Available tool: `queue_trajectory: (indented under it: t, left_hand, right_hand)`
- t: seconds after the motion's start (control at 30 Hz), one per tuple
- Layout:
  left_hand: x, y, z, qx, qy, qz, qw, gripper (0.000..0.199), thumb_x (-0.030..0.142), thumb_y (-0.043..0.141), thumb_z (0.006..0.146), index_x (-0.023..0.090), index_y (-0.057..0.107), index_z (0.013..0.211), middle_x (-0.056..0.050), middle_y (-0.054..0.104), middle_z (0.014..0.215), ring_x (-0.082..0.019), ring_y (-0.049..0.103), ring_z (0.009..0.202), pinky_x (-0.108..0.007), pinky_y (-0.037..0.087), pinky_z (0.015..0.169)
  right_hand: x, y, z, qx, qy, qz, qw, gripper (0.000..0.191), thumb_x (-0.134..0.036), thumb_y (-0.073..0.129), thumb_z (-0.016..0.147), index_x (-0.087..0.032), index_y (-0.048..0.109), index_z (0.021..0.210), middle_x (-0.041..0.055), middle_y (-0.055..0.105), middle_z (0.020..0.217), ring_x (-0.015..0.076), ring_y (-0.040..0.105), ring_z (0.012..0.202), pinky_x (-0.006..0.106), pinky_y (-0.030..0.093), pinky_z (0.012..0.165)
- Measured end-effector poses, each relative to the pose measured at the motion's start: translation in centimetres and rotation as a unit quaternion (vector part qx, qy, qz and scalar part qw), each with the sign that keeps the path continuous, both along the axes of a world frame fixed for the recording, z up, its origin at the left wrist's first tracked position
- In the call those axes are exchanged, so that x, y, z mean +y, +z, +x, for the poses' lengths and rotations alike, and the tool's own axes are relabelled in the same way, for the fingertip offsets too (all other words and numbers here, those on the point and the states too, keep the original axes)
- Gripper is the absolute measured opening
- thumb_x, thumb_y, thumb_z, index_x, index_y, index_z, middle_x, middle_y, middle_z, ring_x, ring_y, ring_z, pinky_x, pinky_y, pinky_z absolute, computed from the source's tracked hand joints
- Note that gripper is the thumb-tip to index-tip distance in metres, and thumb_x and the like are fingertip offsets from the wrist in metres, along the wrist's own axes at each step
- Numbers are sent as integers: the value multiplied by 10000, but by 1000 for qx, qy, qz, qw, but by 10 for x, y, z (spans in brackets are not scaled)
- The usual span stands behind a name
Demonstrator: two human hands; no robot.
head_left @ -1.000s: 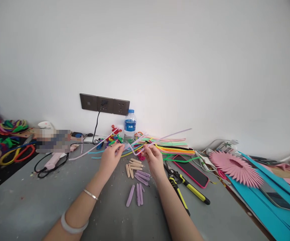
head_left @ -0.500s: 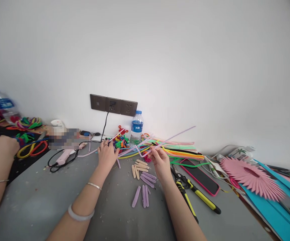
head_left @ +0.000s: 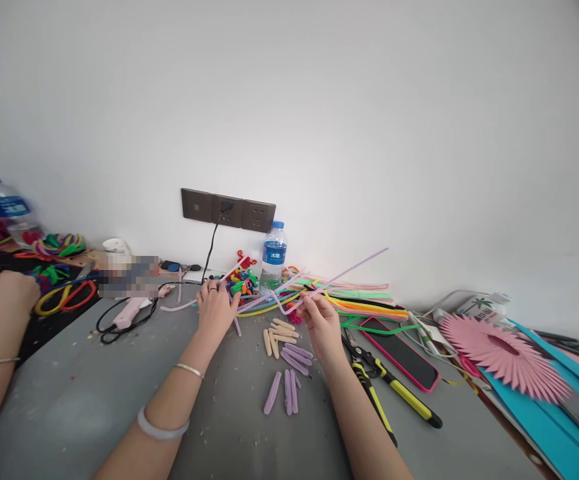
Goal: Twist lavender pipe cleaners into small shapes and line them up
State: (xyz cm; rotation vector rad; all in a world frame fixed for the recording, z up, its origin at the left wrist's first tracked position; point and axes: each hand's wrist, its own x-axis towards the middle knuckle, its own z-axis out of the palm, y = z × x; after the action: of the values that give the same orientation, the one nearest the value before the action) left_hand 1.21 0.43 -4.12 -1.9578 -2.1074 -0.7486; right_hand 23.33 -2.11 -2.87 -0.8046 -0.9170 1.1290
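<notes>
A long, bent light-purple pipe cleaner [head_left: 352,267] is pinched in my right hand [head_left: 321,321], one end rising to the right. My left hand [head_left: 215,308] lies palm down over other purple pipe cleaners [head_left: 178,307], fingers somewhat apart; whether it grips one is hidden beneath it. Between my forearms are several short purple folded pieces [head_left: 296,360] and several beige ones [head_left: 273,342]. Behind my hands, a pile of colourful twisted pieces [head_left: 244,283] stands beside a water bottle [head_left: 274,257]. Straight pipe cleaners [head_left: 369,303] in many colours are stacked right of my right hand.
Yellow-black pliers [head_left: 394,385] and a phone in a pink case [head_left: 403,353] lie right. Farther right are a pink pleated paper piece [head_left: 504,357] and blue sheets. At left are a pink glue gun [head_left: 128,313] with a black cable, scissors [head_left: 64,297] and another person's hand [head_left: 7,293].
The view has shifted very slightly. Both my hands keep nearly the same pose, and the raised end of the purple pipe cleaner has dipped a little.
</notes>
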Motion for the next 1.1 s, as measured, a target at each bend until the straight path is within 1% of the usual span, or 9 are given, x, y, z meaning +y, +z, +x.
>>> queue_trajectory:
  t: [0.1, 0.2, 0.27, 0.5, 0.7, 0.8, 0.9, 1.0, 1.1]
  left_hand:
    - [-2, 9, 4, -39, -38, 85, 995, 421, 352, 454, 911, 92, 585, 1215, -234, 571, 1262, -387, 503, 1160, -544, 415, 949]
    - [-6, 18, 11, -72, -114, 172, 976, 456, 320, 443, 928, 112, 478, 1332, -215, 505, 1358, -364, 459, 1228, -532, 382, 1010]
    - [-9, 22, 16, -79, -169, 200, 962, 465, 286, 425, 940, 150, 417, 1385, -186, 490, 1384, -335, 434, 1265, -516, 363, 1046]
    - [-12, 21, 23, -89, -292, 174, 936, 536, 227, 381, 956, 215, 265, 1479, -133, 436, 1454, -291, 400, 1330, -485, 384, 1077]
    - [-15, 25, 20, -98, -380, 162, 905, 501, 222, 394, 948, 217, 359, 1448, -125, 497, 1409, -267, 430, 1331, -455, 397, 1090]
    - [-12, 24, 17, -103, -371, 160, 909, 478, 216, 396, 941, 197, 415, 1419, -122, 526, 1386, -264, 441, 1322, -452, 400, 1087]
    - [-4, 20, 11, -103, -299, 169, 934, 459, 214, 419, 927, 203, 470, 1383, -96, 558, 1371, -286, 415, 1325, -492, 391, 1078]
    - [5, 15, 4, -93, -245, 172, 950, 448, 221, 457, 908, 205, 507, 1353, -85, 573, 1364, -318, 452, 1256, -524, 391, 1051]
    - [8, 13, 1, -98, -248, 162, 950, 467, 229, 451, 910, 184, 478, 1374, -101, 537, 1398, -308, 470, 1234, -499, 413, 1036]
  right_hand:
    - [0, 0, 1, -4, -1, -1, 1000, 298, -442, 788, 666, -189, 668, 770, -26, 566, 591, 112, 508, 552, 252, 429, 559]
    - [1, 0, 1, -6, -3, 2, 1000, 292, -440, 781, 678, -190, 659, 765, -25, 565, 590, 113, 508, 558, 250, 430, 562]
    - [1, -1, 2, -13, -7, 3, 1000, 292, -442, 775, 682, -189, 646, 750, -22, 563, 590, 116, 508, 560, 252, 432, 559]
    - [-2, 3, 0, -20, -17, 7, 1000, 319, -453, 777, 675, -185, 605, 691, -22, 556, 598, 107, 494, 557, 245, 424, 553]
    - [0, -1, 2, -28, -13, 14, 999, 301, -447, 756, 710, -188, 605, 685, -21, 556, 596, 110, 485, 574, 245, 412, 574]
    - [1, -3, 2, -29, -13, 15, 999, 287, -445, 748, 721, -187, 622, 722, -24, 551, 595, 111, 483, 573, 244, 404, 571]
    - [0, -3, 2, -25, -11, 10, 1000, 296, -450, 752, 715, -187, 617, 718, -28, 544, 594, 107, 475, 565, 240, 393, 564]
    - [-1, 0, 1, -22, -11, 7, 1000, 302, -450, 759, 705, -187, 611, 695, -28, 538, 590, 106, 476, 569, 238, 392, 566]
    - [-1, 0, 0, -25, -13, 12, 1000, 300, -450, 763, 701, -186, 620, 694, -28, 524, 571, 110, 481, 578, 238, 398, 572]
